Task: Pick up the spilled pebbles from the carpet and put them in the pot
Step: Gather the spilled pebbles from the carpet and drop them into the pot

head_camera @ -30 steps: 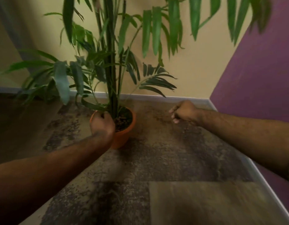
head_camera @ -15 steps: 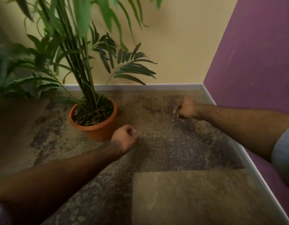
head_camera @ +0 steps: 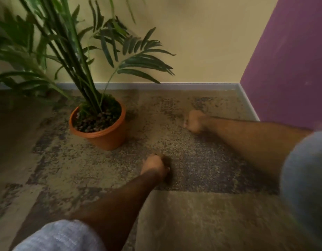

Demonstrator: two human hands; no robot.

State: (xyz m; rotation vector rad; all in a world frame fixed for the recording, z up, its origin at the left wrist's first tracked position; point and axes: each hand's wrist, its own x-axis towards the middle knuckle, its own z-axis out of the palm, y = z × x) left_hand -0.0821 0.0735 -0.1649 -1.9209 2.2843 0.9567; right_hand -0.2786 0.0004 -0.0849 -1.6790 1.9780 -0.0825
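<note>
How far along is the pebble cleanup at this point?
Done: pebbles fill the pot around the plant. In hand: the left hand and right hand are both curled low over the carpet, contents hidden. Left: blur hides any loose pebbles, so I cannot tell what remains.

Two bare forearms reach forward and down, each with a pale blue sleeve pushed up near the elbow. The left hand is curled into a loose fist, knuckles down, fingers tucked under. The right hand reaches farther ahead, also closed in a fist. The two hands are well apart.
</note>
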